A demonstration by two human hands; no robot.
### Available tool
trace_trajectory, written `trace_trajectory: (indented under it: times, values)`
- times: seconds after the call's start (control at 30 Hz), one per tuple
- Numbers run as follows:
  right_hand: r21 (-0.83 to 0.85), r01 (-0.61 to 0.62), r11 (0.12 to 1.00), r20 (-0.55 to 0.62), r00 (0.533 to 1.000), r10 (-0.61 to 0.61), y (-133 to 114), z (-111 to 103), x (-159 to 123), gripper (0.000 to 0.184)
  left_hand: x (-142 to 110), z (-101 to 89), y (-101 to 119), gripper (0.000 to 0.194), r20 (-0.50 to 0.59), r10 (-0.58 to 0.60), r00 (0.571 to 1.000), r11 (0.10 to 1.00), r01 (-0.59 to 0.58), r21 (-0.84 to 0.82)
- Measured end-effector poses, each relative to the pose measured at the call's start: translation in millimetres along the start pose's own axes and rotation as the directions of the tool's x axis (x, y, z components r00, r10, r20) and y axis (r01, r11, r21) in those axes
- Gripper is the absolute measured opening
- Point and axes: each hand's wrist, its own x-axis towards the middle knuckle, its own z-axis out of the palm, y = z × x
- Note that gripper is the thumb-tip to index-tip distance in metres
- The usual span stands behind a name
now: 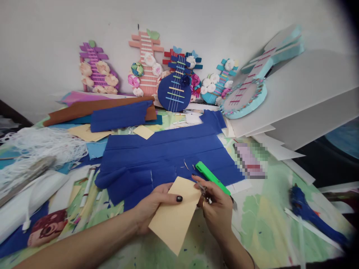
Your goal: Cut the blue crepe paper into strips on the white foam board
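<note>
My left hand is closed on a piece of cream paper, thumb on top and fingers underneath. My right hand grips small metal scissors at the paper's upper right edge. The blades are partly hidden by my fingers and the sheet. Just beyond both hands spreads dark blue crepe paper, with a few thin cream offcuts on it. A bright green utility knife lies on the blue paper, close behind my right hand.
Decorated paper lutes, including a dark blue one, lean against the wall. A blue glue gun lies at right. White cord is heaped at left. Grey boards stand at back right. A blurred-out flat object sits nearby.
</note>
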Motion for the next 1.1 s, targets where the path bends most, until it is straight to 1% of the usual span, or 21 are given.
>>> trace_trajectory:
  times: [0.1,0.13,0.17,0.2,0.23,0.27,0.3,0.33,0.37,0.4,0.43,0.47,0.53,0.67,0.73,0.83,0.93,1.1]
  values:
    - [0.036,-0.04,0.999,-0.019,0.999,0.04,2.0,0.6,0.7,0.012,-2.9,3.1,-5.1,0.036,0.015,-0.082,0.997,0.996,0.083,-0.026]
    - [0.044,-0.05,0.998,-0.018,0.999,0.051,1.9,0.5,1.2,0.013,-3.8,4.6,-4.9,0.037,0.016,-0.098,0.995,0.995,0.098,-0.026]
    - [0.053,-0.066,0.996,-0.019,0.998,0.067,1.4,0.4,1.6,0.016,-4.6,6.1,-3.5,0.037,0.0,-0.089,0.996,0.996,0.089,-0.019]
    - [0.069,-0.089,0.994,-0.023,0.996,0.09,0.4,0.1,1.9,0.019,-5.1,7.2,-0.7,0.037,-0.04,-0.049,0.998,0.999,0.049,-0.004]
    - [0.092,-0.122,0.988,-0.026,0.992,0.125,-0.8,-0.1,2.1,0.022,-5.5,7.8,3.2,0.037,-0.105,0.03,0.994,0.999,-0.027,0.029]
    - [0.124,-0.16,0.979,-0.024,0.986,0.164,-2.3,-0.2,2.0,0.023,-5.7,7.7,7.9,0.035,-0.182,0.141,0.973,0.988,-0.128,0.083]
    - [0.155,-0.197,0.968,-0.012,0.979,0.201,-3.9,-0.1,1.6,0.024,-5.9,6.8,13.2,0.034,-0.257,0.27,0.928,0.959,-0.237,0.155]
    - [0.181,-0.229,0.956,0.025,0.973,0.229,-5.4,0.2,0.8,0.026,-6.2,5.4,18.4,0.034,-0.312,0.392,0.866,0.914,-0.328,0.239]
    - [0.2,-0.253,0.947,0.085,0.967,0.241,-6.8,0.8,-0.3,0.027,-6.6,3.6,23.2,0.035,-0.343,0.491,0.801,0.862,-0.391,0.322]
    - [0.212,-0.271,0.939,0.164,0.957,0.239,-7.9,1.8,-1.7,0.03,-7.3,1.7,27.3,0.036,-0.356,0.563,0.746,0.815,-0.428,0.392]
    - [0.218,-0.285,0.933,0.243,0.942,0.231,-8.6,3.2,-3.4,0.032,-8.1,0.0,30.3,0.038,-0.357,0.608,0.709,0.778,-0.443,0.445]
    - [0.226,-0.298,0.927,0.314,0.924,0.221,-8.9,4.9,-5.2,0.035,-8.8,-1.3,32.3,0.039,-0.357,0.63,0.69,0.757,-0.443,0.481]
    - [0.242,-0.333,0.911,0.404,0.889,0.218,-8.4,8.8,-8.8,0.039,-9.9,-2.3,33.7,0.042,-0.356,0.642,0.679,0.741,-0.431,0.514]
    - [0.241,-0.398,0.885,0.465,0.848,0.255,-4.8,14.2,-14.0,0.044,-9.9,0.0,32.5,0.042,-0.368,0.638,0.677,0.745,-0.421,0.517]
    - [0.227,-0.426,0.876,0.478,0.832,0.281,-3.1,14.9,-15.9,0.047,-9.4,1.4,32.6,0.041,-0.374,0.643,0.669,0.742,-0.42,0.523]
    - [0.196,-0.449,0.872,0.484,0.817,0.312,-2.0,15.1,-17.8,0.05,-8.9,2.0,33.6,0.039,-0.385,0.66,0.644,0.726,-0.416,0.548]
    - [0.174,-0.447,0.878,0.477,0.818,0.322,-2.2,16.3,-17.9,0.05,-8.5,0.8,34.1,0.038,-0.396,0.68,0.617,0.707,-0.41,0.577]
    - [0.156,-0.482,0.862,0.472,0.803,0.363,-4.4,18.8,-16.8,0.054,-7.1,-1.4,33.9,0.039,-0.401,0.679,0.615,0.708,-0.406,0.578]
